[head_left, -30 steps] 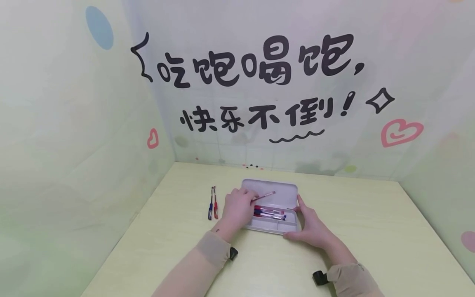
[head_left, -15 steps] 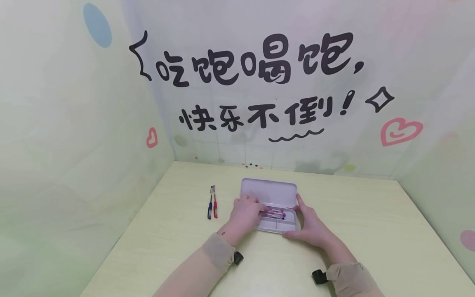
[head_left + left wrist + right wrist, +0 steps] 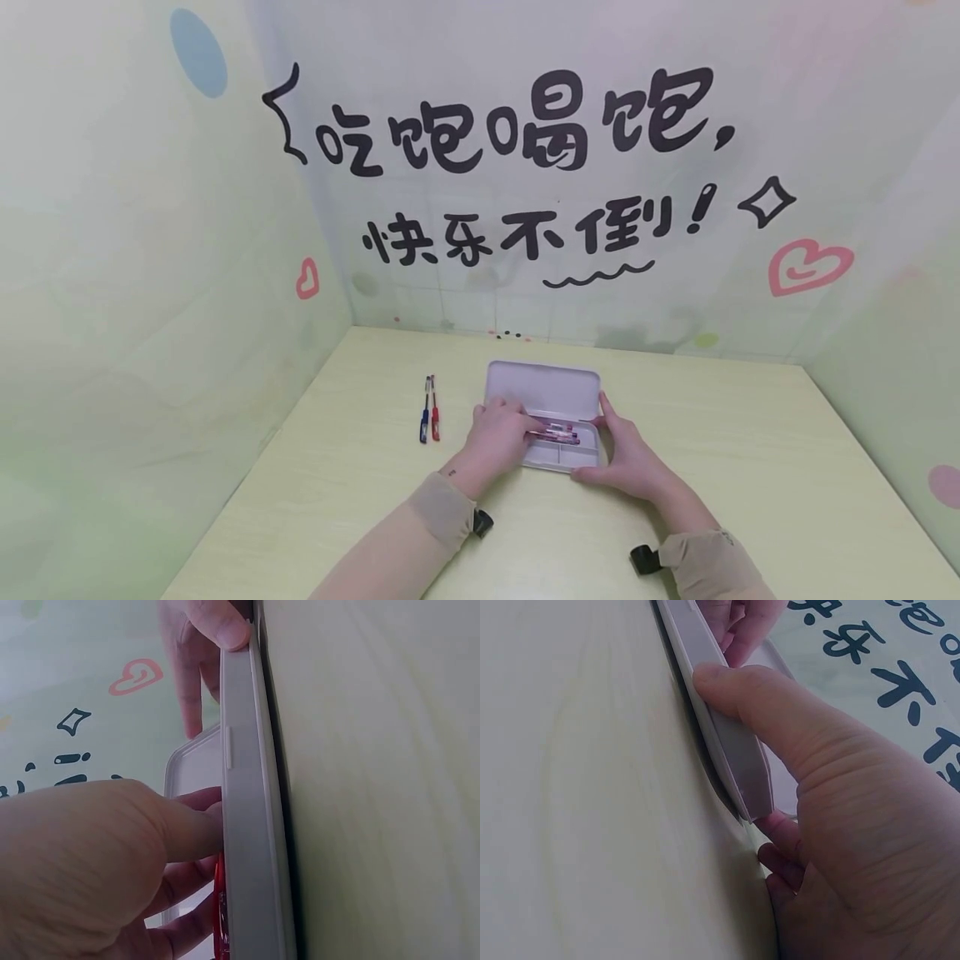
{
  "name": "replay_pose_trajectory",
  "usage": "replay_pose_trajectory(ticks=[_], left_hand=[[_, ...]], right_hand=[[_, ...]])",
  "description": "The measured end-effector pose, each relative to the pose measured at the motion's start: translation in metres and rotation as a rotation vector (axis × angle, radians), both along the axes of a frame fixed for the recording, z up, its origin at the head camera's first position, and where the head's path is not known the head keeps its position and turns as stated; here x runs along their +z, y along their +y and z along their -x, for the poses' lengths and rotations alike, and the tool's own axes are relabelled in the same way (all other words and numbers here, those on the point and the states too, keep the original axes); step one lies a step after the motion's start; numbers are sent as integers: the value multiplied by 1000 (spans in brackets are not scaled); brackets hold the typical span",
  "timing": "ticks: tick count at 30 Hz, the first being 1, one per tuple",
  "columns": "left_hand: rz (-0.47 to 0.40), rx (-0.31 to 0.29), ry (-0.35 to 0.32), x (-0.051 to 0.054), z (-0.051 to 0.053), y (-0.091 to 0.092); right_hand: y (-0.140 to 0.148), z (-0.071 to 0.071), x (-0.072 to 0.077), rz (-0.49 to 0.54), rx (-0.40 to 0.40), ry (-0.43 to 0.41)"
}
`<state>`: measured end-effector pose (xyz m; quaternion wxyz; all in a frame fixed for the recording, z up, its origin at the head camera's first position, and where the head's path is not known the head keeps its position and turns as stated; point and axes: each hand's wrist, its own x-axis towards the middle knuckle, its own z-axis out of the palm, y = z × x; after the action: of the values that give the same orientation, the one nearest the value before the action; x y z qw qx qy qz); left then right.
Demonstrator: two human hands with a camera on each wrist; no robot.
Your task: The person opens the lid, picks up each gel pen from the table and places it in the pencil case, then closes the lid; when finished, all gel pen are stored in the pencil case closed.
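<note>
Several pens lie partly under the left hand, grasp unclear; the right hand grips the right end of the case.

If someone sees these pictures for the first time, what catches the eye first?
Probably the bold dark lettering on the wall behind the table. Then the open case, with the left hand at the pens inside and the right hand gripping its right end. Left of it, a blue pen and a red pen lie side by side.
</note>
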<state>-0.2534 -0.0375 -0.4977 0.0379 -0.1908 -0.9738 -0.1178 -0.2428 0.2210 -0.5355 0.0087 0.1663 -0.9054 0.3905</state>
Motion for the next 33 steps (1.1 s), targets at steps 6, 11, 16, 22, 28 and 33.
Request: replay_pose_trajectory(ticks=[6, 11, 16, 22, 28, 33], left_hand=[[-3, -11, -19, 0, -1, -1], [0, -22, -34, 0, -3, -2], [0, -23, -15, 2, -2, -3], [-57, 67, 51, 8, 9, -18], [-95, 217, 124, 6, 26, -45], [-139, 321, 123, 2, 36, -67]], right_hand=[[0, 0, -1, 3, 7, 9], [0, 0, -1, 12, 10, 14], [1, -2, 0, 7, 8, 6], [1, -1, 1, -13, 5, 2], [1, 1, 1, -11, 8, -4], [0, 1, 1, -15, 6, -11]])
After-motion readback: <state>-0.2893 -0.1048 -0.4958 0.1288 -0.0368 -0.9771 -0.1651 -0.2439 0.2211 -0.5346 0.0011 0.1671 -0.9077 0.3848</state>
